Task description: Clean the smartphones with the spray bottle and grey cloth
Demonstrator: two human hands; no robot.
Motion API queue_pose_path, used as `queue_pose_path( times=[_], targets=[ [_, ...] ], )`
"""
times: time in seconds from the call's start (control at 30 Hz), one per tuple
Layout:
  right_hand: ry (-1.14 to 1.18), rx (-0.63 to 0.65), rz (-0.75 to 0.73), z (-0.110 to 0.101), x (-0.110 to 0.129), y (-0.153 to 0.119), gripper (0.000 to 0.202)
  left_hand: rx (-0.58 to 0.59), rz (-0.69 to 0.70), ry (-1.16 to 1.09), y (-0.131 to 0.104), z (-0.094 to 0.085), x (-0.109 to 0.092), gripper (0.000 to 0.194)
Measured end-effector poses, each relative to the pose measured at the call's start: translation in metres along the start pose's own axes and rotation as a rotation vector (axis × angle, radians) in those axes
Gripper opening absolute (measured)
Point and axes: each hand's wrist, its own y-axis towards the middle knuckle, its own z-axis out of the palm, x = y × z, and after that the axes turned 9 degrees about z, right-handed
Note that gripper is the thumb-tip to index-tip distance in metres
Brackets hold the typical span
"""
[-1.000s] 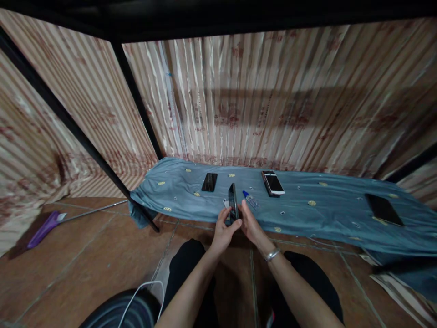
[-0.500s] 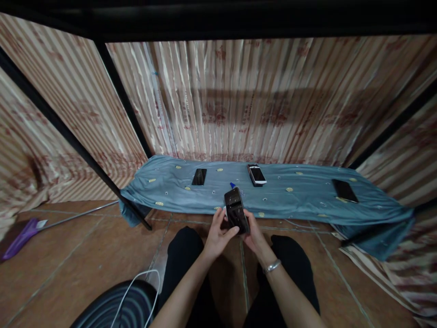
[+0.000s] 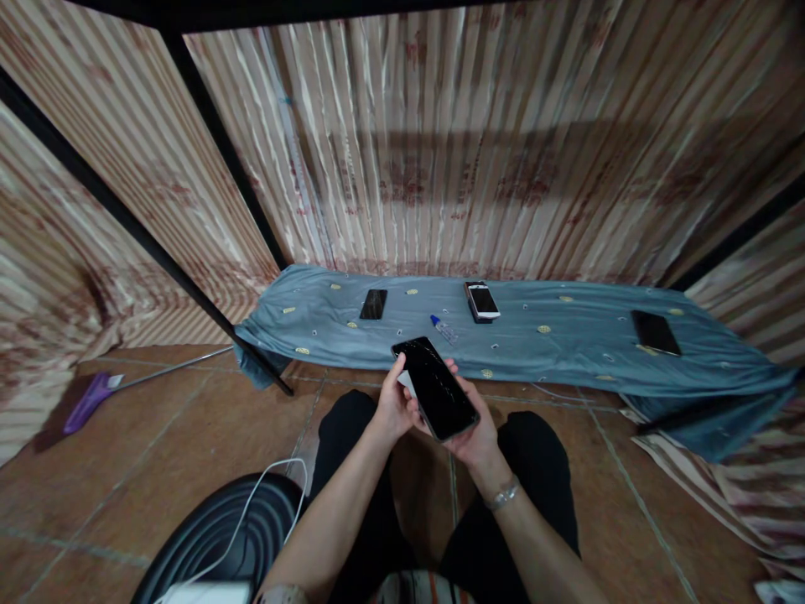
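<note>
Both hands hold a black phone with light streaks across its dark screen, tilted over the front edge of a blue cloth. My left hand grips its left edge, thumb on top, with a small white piece beside the thumb. Under the right side of the phone, my right hand supports it, fingers partly hidden. On the cloth lie a dark phone at left, a white-framed phone on a dark item, a blue-capped clear item, and a dark flat device at right.
Black frame bars stand at the left and right before striped curtains. A purple-handled rod lies on the tiled floor. Near my left leg is a black ridged round object with a white cable.
The held phone has turned to lie flatter, its screen facing up, its top leaning left. My right hand has shifted beneath it. The view has tipped downward slightly.
</note>
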Motion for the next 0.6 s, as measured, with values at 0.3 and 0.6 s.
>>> queue_pose_path(
  times=[0.3,0.6],
  targets=[
    [-0.059,-0.03,0.145,0.002,0.0,0.022,0.044,-0.042,0.085,0.055,0.014,-0.005,-0.018,0.063],
    [-0.197,-0.112,0.265,-0.014,-0.002,0.032,0.068,-0.051,0.127,0.084,0.025,-0.012,-0.03,0.068]
  ],
)
